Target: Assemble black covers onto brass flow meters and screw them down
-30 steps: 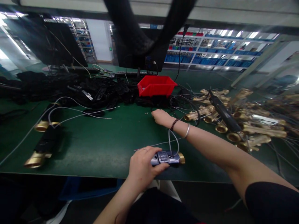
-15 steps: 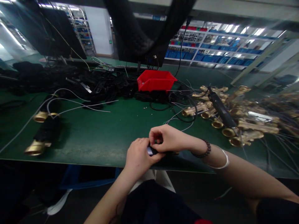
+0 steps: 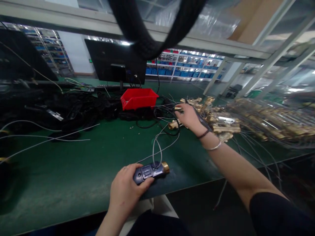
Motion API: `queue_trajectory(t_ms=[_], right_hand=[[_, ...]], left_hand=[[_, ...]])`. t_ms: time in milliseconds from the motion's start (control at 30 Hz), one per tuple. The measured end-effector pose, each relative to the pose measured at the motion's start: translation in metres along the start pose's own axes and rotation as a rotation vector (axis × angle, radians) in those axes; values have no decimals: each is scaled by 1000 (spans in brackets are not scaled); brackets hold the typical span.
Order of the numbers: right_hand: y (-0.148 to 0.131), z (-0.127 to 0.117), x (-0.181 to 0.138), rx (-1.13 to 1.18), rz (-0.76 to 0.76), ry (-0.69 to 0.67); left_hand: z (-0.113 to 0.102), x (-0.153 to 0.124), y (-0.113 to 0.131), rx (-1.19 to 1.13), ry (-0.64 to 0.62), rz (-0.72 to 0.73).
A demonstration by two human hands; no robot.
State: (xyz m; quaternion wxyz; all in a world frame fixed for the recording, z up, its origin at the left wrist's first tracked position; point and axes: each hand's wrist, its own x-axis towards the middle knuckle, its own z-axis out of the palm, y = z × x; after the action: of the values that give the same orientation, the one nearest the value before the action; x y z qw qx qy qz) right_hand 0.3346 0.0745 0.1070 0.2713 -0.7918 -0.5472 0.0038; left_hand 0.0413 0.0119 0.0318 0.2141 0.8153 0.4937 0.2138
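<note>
My left hand (image 3: 125,191) is closed around a dark blue-grey meter body (image 3: 147,171) with a brass end, near the front edge of the green table (image 3: 73,170). A thin grey wire (image 3: 156,147) loops up from the meter body and trails toward the far side. My right hand (image 3: 188,116) is stretched out to the near edge of a pile of brass fittings (image 3: 236,123). Its fingers curl around a long black tool (image 3: 202,120) that lies across the palm. A brass fitting (image 3: 173,124) lies just below that hand.
A red bin (image 3: 139,98) stands at the back centre, with a black monitor (image 3: 115,62) behind it. A heap of black parts and cables (image 3: 61,106) fills the back left. White wires (image 3: 44,139) cross the left of the table. The brass pile runs off to the right.
My right hand has left the meter body and reached out to the brass pile and black tool. My view has swung right. My left hand keeps its hold on the meter body.
</note>
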Motion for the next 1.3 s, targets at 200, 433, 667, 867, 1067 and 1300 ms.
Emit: queue_trajectory(t_ms=[200,433,667,867,1067,1300], right_hand=[[86,-18,27,-36,335,-9],[63,-44,1,346,218,-56],[-51,-65,-95,1437,-254,-198],[-97,-37,-131,1285,-432,-182],[-98,-16,-119,1310,-389,-138],[-106,-15,-115,1411,-432,-231]], left_hand=[[3,-2,-3,-4,34,24],[4,-3,-1,15,28,2],[2,-3,2,29,27,15],[4,-3,1,-3,25,19],[4,-3,0,-20,21,17],[6,-3,0,-22,29,19]])
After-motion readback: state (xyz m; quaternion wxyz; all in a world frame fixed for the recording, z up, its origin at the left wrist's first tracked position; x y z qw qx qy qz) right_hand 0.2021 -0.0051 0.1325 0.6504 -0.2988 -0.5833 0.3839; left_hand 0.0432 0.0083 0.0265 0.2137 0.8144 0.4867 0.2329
